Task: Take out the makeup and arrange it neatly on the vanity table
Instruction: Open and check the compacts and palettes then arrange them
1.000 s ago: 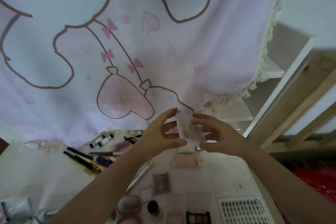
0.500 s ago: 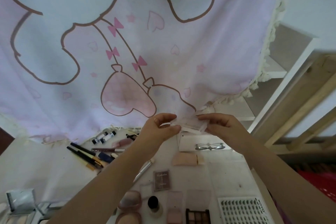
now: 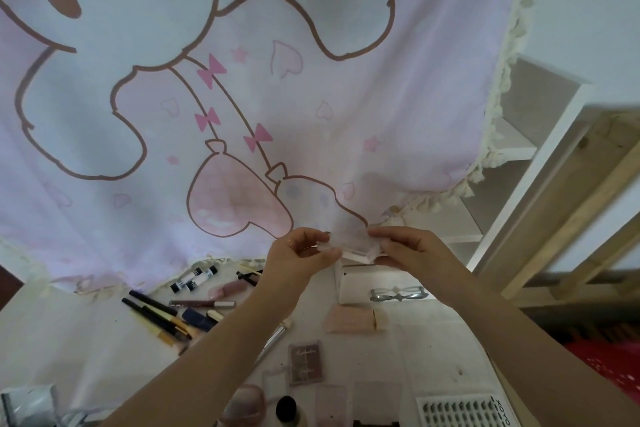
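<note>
Above vanity table (image 3: 433, 354), left hand (image 3: 300, 253) and right hand (image 3: 405, 248) pinch clear case (image 3: 349, 242).

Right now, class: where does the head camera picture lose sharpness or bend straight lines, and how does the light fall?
Head view: soft, even light with no hard shadows or glare; the clear case between the left hand and right hand is smeared; the wooden beams lean and splay from wide-angle distortion.
</note>
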### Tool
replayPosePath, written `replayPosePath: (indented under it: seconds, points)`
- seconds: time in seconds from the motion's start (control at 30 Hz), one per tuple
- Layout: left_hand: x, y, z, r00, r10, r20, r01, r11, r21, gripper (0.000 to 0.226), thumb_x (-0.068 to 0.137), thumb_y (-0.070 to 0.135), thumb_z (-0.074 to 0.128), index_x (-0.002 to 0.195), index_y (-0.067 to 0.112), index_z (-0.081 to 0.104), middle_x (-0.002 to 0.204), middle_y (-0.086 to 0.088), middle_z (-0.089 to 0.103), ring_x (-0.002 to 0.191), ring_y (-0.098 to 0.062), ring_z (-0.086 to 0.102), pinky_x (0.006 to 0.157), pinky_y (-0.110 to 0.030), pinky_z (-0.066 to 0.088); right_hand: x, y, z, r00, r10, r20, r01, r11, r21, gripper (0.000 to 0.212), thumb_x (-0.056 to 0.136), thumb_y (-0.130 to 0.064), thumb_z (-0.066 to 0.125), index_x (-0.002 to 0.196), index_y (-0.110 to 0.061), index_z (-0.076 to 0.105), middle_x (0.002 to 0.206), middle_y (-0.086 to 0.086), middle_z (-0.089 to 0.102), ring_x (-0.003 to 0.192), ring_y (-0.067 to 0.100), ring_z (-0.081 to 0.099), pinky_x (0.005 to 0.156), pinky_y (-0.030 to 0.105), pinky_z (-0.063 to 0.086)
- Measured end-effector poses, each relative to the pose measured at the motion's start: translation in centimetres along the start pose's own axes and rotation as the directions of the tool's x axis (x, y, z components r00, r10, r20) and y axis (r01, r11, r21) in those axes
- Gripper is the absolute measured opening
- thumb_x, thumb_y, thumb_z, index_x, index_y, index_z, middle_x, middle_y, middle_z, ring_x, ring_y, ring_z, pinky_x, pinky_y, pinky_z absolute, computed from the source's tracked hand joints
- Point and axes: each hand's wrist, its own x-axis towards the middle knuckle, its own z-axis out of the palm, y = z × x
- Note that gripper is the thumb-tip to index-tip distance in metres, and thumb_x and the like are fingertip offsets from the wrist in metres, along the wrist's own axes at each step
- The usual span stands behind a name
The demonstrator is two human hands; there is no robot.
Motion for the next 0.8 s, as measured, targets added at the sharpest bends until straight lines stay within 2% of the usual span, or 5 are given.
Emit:
replayPosePath:
  seconds: [0.13,0.37,0.53,0.63,0.8]
  points:
    - [0.0,-0.1,0.1,0.997,0.034,-0.062,-0.035,0.999,-0.006,0.019,0.074,-0.003,0.07,0.077,0.014,0.063,0.071,0.001,0.066,0.061,-0.001,0.063,0.057,-0.008,0.048,-0.1,0.3,0.0,0.998,0.037,0.043,-0.025,0.97,-0.243,0.037,0.078,-0.011,0.068,0.11,-0.026,0.059,0.096,-0.009,0.06,0.087,0.006,0.062,0.085,0.018,0.048]
    - [-0.3,-0.7,0.4,0.985,-0.076,-0.156,0.046,0.981,-0.187,0.012,0.082,-0.003,0.06,0.079,0.009,0.063,0.083,-0.007,0.067,0.077,-0.015,0.065,0.06,-0.01,0.052,0.0,1.5,0.2,0.995,-0.087,-0.05,0.076,0.98,-0.184,0.041,0.076,0.012,0.062,0.103,-0.02,0.061,0.097,-0.002,0.062,0.087,0.009,0.062,0.079,0.01,0.049]
    - [-0.9,-1.0,0.4,0.998,-0.049,-0.033,0.046,0.995,-0.091,0.025,0.082,0.013,0.065,0.104,0.023,0.063,0.09,0.008,0.071,0.076,0.002,0.066,0.078,-0.023,0.054,-0.2,2.1,0.4,0.925,-0.355,-0.135,0.246,0.83,-0.501,0.032,0.073,0.014,0.063,0.098,-0.005,0.07,0.088,-0.004,0.059,0.074,0.001,0.058,0.073,0.001,0.043]
    - [-1.0,-1.0,0.8,0.995,0.008,0.099,0.003,0.994,-0.111,0.028,0.082,0.005,0.063,0.103,0.023,0.064,0.085,0.012,0.074,0.077,0.002,0.067,0.064,-0.007,0.049,-0.7,2.1,0.7,0.838,-0.541,-0.069,0.397,0.691,-0.604,0.021,0.074,0.009,0.064,0.091,0.002,0.071,0.083,0.0,0.059,0.072,-0.004,0.059,0.069,-0.001,0.043]
    - [-0.1,-1.2,0.7,0.978,-0.088,0.188,0.154,0.916,-0.371,0.028,0.08,-0.007,0.055,0.1,0.011,0.062,0.084,0.0,0.074,0.08,-0.012,0.07,0.065,-0.019,0.056,-1.2,1.2,0.4,0.783,-0.622,-0.013,0.482,0.62,-0.619,0.025,0.068,-0.004,0.069,0.093,0.001,0.07,0.086,0.011,0.06,0.07,0.006,0.055,0.072,0.005,0.045]
